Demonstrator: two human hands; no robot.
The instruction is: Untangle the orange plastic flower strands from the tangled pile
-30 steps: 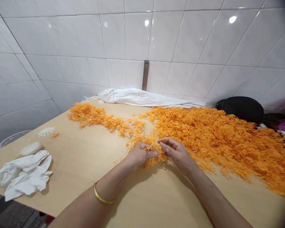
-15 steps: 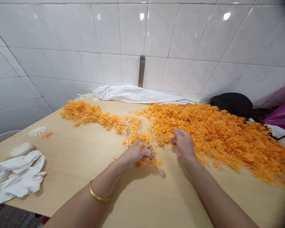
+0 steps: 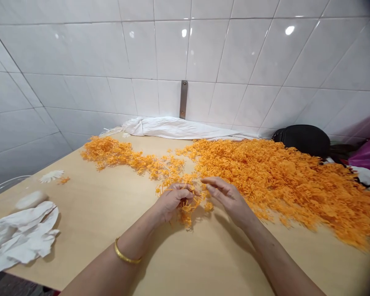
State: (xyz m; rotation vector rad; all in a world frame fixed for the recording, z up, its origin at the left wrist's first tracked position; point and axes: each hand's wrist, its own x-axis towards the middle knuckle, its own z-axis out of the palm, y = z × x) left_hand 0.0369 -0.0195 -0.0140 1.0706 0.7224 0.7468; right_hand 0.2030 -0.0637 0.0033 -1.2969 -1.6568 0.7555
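My left hand (image 3: 176,200) is closed in a pinch on a bunch of small orange artificial flowers (image 3: 186,213) that droop below and around its fingers. A thin strand between them cannot be made out clearly. To its right, my right hand (image 3: 226,198) has its fingers stretched toward the bunch, thumb and index slightly apart, and nothing clearly shows between them. From my left hand a garland of orange flowers (image 3: 146,162) runs back and left across the table. A large pile of loose orange flowers (image 3: 265,172) lies just beyond and right of my right hand.
A white cloth (image 3: 172,127) lies along the tiled wall. On the table's (image 3: 105,205) left are a crumpled white cloth (image 3: 27,238), a white oval object (image 3: 31,200) and a white petalled piece (image 3: 51,176). A black case (image 3: 304,139) and a purple bag (image 3: 368,156) stand back right.
My right hand has moved left from the edge of the pile to beside my left hand, its fingers now extended. My left hand still holds the flowers. The view has tilted slightly up.
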